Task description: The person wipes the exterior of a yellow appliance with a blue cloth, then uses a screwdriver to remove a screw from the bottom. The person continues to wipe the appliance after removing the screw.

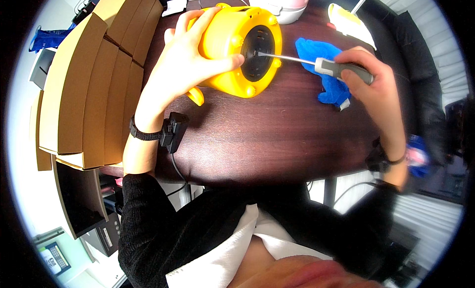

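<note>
My left hand [193,52] grips a yellow plastic appliance [222,31] that is tipped on its side above the table. Its underside faces right, showing a round black base plate [264,39] ringed by small yellow feet. My thumb rests at the edge of that plate. In my right hand [371,72] is a screwdriver [328,67] with a grey handle and a metal shaft. Its flat tip meets the middle of the black plate, though whether it sits in a screw is too small to tell. Under the screwdriver lies a blue cloth item [330,87].
Cardboard boxes [89,91] line the left side of the dark wooden table [267,139]. A pink and white appliance [280,5] stands at the back, with a yellow and white item [350,24] to its right. Past the right edge is a black sofa [419,61].
</note>
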Tool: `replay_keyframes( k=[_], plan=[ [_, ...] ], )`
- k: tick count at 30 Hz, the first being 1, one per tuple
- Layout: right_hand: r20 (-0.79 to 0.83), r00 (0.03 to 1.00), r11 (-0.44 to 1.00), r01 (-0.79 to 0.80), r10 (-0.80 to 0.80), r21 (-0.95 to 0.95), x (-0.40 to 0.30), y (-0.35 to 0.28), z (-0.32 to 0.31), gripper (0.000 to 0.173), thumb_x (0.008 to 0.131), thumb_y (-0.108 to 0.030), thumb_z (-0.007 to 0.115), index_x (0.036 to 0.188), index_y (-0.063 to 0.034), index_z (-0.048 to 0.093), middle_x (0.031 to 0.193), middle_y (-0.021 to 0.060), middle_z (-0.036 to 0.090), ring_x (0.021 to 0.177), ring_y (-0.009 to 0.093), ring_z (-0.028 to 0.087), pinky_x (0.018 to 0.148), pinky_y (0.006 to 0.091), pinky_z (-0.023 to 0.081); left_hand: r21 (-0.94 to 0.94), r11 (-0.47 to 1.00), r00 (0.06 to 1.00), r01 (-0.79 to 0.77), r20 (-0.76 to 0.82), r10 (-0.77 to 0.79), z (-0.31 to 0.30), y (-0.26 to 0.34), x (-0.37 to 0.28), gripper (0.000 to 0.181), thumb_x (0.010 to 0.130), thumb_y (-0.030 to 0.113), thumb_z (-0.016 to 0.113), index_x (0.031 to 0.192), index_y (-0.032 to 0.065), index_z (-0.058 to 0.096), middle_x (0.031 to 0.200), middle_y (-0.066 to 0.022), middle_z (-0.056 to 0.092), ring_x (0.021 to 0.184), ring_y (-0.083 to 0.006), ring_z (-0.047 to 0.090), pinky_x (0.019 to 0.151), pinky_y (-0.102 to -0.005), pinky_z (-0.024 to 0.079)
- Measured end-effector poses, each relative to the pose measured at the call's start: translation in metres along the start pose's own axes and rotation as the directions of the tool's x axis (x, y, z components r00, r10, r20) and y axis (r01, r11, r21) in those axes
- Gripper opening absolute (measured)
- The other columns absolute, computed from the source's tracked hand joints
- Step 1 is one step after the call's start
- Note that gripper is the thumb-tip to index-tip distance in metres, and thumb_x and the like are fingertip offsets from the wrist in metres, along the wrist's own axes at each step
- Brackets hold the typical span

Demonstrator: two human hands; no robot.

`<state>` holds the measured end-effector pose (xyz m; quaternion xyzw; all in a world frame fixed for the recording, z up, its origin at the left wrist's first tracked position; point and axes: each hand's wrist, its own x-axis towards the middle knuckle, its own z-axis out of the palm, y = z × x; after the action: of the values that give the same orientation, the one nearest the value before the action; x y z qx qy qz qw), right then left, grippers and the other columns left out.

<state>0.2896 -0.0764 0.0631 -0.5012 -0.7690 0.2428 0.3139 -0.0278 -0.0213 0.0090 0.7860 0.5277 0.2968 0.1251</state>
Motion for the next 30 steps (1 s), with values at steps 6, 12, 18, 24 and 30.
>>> replay_keyframes(
  k=[6,12,18,24,30],
  plan=[
    [-0.014,1.000,1.000,-0.026,0.026,-0.004,-0.002,-0.004,0.003,0.015,0.087,-0.003,0.064,0.101,0.0026,0.065,0.093,0.0067,0.062,0.086,0.013,0.061,0.077,0.0254,0.048,0.035,0.999,1.000,-0.006,-0.013,0.006,0.001,-0.004,0.002,0.092,0.064,0.056,0.076,0.143,0.0164,0.050,0.141,-0.0156,0.045,0.119,-0.0384,0.045,0.103,-0.0482,0.042],
    [-0.050,0.998,0.999,0.033,-0.034,-0.020,-0.004,-0.002,0.008,0.014,0.087,-0.002,0.064,0.100,0.0024,0.065,0.091,0.0065,0.061,0.083,0.012,0.060,0.074,0.0249,0.047,0.024,1.000,1.000,-0.007,-0.002,0.007,0.000,0.000,0.000,0.084,0.069,0.045,0.075,0.143,0.0147,0.049,0.140,-0.0148,0.045,0.121,-0.0363,0.045,0.108,-0.0466,0.036],
    [-0.055,0.997,0.998,0.057,-0.059,-0.024,-0.006,-0.003,0.012,0.012,0.086,-0.001,0.062,0.098,0.0023,0.064,0.089,0.0068,0.060,0.079,0.012,0.060,0.070,0.0261,0.047,0.027,1.000,1.000,-0.015,-0.023,0.015,0.003,-0.004,0.001,0.092,0.064,0.058,0.076,0.143,0.0163,0.051,0.140,-0.0168,0.045,0.118,-0.0384,0.046,0.103,-0.0479,0.042],
    [-0.042,0.991,0.990,0.120,-0.123,-0.076,-0.005,0.006,0.013,0.017,0.088,-0.005,0.061,0.104,0.0002,0.065,0.091,0.0061,0.061,0.075,0.012,0.058,0.065,0.0258,0.046,0.027,1.000,0.999,-0.006,-0.043,0.007,0.003,-0.007,0.002,0.096,0.063,0.064,0.075,0.143,0.0173,0.051,0.140,-0.0178,0.046,0.117,-0.0394,0.046,0.100,-0.0483,0.045],
    [0.121,0.946,0.744,-0.312,0.301,0.591,-0.005,0.016,0.004,0.027,0.096,-0.017,0.056,0.118,-0.0018,0.061,0.097,0.0071,0.060,0.075,0.013,0.057,0.063,0.0256,0.046,0.026,1.000,0.999,0.007,-0.040,-0.006,0.004,-0.010,0.003,0.096,0.063,0.064,0.075,0.143,0.0174,0.051,0.140,-0.0177,0.046,0.118,-0.0394,0.046,0.100,-0.0482,0.045]
  ],
)
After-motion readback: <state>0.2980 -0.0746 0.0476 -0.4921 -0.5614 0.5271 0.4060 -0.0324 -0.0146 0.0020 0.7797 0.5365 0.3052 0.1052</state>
